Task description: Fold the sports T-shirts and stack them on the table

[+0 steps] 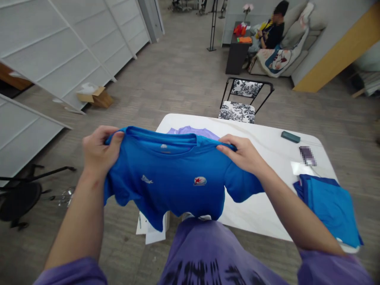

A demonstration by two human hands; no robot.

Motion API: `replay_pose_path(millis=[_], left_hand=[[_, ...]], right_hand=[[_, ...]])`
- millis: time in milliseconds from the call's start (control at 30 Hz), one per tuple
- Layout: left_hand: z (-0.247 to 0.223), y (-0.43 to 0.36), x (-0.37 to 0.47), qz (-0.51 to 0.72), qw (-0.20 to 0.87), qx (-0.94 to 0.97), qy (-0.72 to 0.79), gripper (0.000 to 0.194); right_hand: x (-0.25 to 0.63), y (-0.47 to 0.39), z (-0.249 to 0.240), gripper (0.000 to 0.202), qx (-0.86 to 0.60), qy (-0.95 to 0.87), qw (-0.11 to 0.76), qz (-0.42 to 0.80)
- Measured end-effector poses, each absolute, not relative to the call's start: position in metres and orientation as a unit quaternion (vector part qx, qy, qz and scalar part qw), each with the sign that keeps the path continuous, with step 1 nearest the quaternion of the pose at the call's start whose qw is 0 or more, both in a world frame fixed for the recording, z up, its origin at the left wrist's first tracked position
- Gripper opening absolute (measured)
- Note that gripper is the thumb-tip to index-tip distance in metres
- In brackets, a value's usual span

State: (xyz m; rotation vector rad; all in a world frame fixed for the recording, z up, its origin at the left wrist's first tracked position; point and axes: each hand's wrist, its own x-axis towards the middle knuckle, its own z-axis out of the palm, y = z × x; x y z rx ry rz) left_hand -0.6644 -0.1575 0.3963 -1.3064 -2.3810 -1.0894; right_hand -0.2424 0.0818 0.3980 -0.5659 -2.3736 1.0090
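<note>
I hold the shirt [175,170] up in the air before my body, over the near edge of the surface [276,146]. My left grip [102,148] is clamped on the cloth at one shoulder, thumb on the near side; my right grip [242,152] is clamped on the other, thumb and fingers pinching the seam. Its neck opening points up and away from me, and the hem hangs down towards my waist. The front faces me, with a pale mark [147,179] on the left and a red-and-white badge [200,181] on the right. Its longest visible spread runs crosswise from grip to grip, dipping slightly towards my right; the collar-to-hem line runs towards me and looks short from up here. One sleeve bunches below my left grip, while the other fans out to the right under my right wrist. The hem is uneven, with a corner drooping lowest left of the middle.

Just beyond the collar, purple cloth [199,130] lies on the surface, partly hidden by the shirt. Well off to my right, near the surface's end, are a folded blue stack [332,209] and a dark green case [290,137].
</note>
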Motion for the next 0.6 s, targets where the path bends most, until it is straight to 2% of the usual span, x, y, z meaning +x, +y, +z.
replay_pose_path(millis=[133,267,333,400,467,600], left_hand=[[0.311,0.002,-0.736,-0.387,-0.031,-0.506,-0.770,0.049],[0.221,0.137,-0.770,-0.352,-0.127,-0.514,-0.772,0.038],[0.178,0.176,-0.774,-0.316,-0.145,-0.494,-0.797,0.046],[0.138,0.186,-0.771,-0.276,-0.156,-0.458,-0.830,0.061],[0.104,0.164,-0.764,-0.235,-0.178,-0.434,-0.852,0.068],[0.055,0.041,-0.737,-0.147,-0.234,-0.368,-0.888,0.060]], right_hand=[[-0.319,0.202,0.317,0.039,-0.303,-0.868,0.213,0.331],[-0.380,0.297,0.221,0.046,-0.406,-0.859,0.172,0.259],[-0.395,0.313,0.172,0.057,-0.479,-0.836,0.153,0.219],[-0.396,0.298,0.125,0.066,-0.535,-0.809,0.119,0.211],[-0.381,0.254,0.082,0.068,-0.562,-0.785,0.070,0.249],[-0.317,0.118,0.022,0.056,-0.609,-0.703,-0.027,0.365]])
